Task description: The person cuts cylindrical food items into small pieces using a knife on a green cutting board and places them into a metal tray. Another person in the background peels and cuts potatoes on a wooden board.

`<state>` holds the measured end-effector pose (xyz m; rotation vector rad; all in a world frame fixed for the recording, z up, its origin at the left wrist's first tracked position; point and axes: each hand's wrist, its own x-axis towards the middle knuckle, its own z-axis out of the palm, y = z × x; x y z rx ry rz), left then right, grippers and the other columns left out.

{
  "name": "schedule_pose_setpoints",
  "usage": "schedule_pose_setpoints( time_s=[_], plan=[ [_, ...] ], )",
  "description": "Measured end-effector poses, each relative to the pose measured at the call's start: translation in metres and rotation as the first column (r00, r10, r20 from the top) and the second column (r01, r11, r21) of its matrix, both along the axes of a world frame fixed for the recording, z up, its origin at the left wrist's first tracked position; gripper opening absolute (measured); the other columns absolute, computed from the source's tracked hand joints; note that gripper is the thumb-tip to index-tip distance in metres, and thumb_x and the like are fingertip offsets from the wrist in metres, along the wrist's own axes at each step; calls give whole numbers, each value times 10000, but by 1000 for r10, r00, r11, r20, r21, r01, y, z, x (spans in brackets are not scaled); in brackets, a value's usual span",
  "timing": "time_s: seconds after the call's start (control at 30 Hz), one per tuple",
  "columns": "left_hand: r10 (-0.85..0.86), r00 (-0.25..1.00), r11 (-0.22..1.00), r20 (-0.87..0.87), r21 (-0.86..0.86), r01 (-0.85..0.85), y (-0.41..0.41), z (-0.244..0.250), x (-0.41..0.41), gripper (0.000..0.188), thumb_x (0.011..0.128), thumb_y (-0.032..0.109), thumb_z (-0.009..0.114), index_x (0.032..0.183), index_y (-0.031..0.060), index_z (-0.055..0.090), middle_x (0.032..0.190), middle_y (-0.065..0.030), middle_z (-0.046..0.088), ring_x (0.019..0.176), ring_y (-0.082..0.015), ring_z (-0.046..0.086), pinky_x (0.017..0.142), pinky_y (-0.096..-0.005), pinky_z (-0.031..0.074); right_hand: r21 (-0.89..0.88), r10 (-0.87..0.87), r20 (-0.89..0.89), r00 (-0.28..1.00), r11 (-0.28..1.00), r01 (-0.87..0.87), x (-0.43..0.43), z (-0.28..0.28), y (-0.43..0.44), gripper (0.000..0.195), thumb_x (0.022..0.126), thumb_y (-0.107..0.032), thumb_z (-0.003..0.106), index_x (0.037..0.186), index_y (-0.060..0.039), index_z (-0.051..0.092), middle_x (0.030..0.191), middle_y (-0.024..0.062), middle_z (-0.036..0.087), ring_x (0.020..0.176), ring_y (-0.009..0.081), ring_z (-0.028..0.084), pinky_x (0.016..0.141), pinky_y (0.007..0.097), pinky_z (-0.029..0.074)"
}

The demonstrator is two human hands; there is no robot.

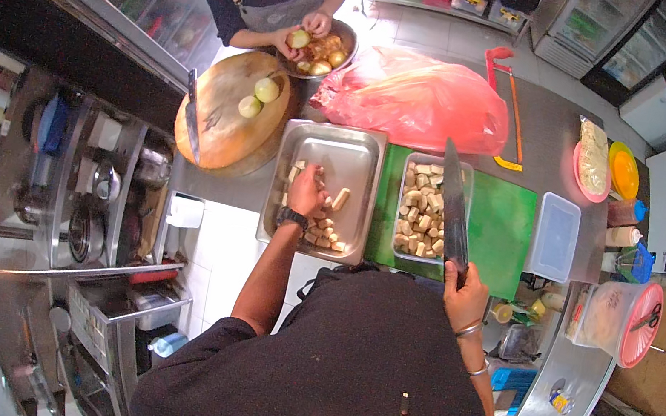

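Note:
My left hand (307, 196) reaches down into a steel tray (362, 167), fingers bent among pale cut cylindrical pieces (322, 234). Whether it grips any of them is hidden by the hand. One longer piece (341, 199) lies by itself just right of the fingers. In my right hand (465, 297) is the dark handle of a large kitchen knife (455, 210). Its broad blade points away from me, over the right side of a clear plastic container (402, 205). Similar chopped pieces (419, 221) fill that container, which sits on a green cutting board (501, 227).
Across the table, a person peels onions over a metal bowl (350, 59). A round wooden block (221, 94) carries another knife (193, 113) and two onions (259, 97). Beyond the tray lies a red plastic bag (413, 100), beside a hacksaw (515, 119). A translucent lid (555, 236) lies right.

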<state>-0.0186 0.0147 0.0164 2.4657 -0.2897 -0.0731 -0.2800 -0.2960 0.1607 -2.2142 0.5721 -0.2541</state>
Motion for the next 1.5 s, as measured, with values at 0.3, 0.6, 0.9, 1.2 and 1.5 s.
schedule_pose_setpoints(
  time_s=[0.3,0.6,0.9,1.2,1.5],
  plan=[
    [54,999,932,-2,-358,-51,-30,45,-9,278,756,5,808,1025,57,757,927,-101,736,908,-247,666,848,-359,541,-49,-5,-39,999,999,3,-12,-2,-1,314,988,-309,688,884,-25,602,700,206,672,639,399,691,513,453,490],
    [-573,722,47,-388,-895,-444,-130,98,-48,230,992,117,682,1205,32,683,1044,-51,736,890,-141,678,803,-282,549,-89,92,2,996,992,-91,-13,2,3,291,995,-308,666,908,-40,591,650,182,650,599,414,666,504,476,498],
    [-656,670,30,-347,-900,-436,-159,109,-61,228,1006,164,669,1177,13,686,1036,-47,724,874,-128,645,798,-267,519,-58,82,-27,996,995,-84,-15,2,4,267,997,-289,662,926,-41,593,672,201,664,636,438,669,522,504,509],
    [-702,611,240,-365,-930,-279,-159,103,-67,214,998,132,680,1156,-11,698,1002,-37,724,796,-105,618,739,-270,502,-26,88,14,996,996,-88,-16,-1,3,262,984,-251,678,896,-28,571,644,218,640,626,439,664,502,503,498],
    [-715,608,138,-344,-923,-360,-169,104,-79,179,993,65,661,1159,0,681,1009,-67,720,845,-143,649,769,-294,522,-59,21,37,999,998,-19,-17,-9,4,294,985,-271,682,879,-25,561,649,217,642,628,437,667,500,498,497]
  ],
)
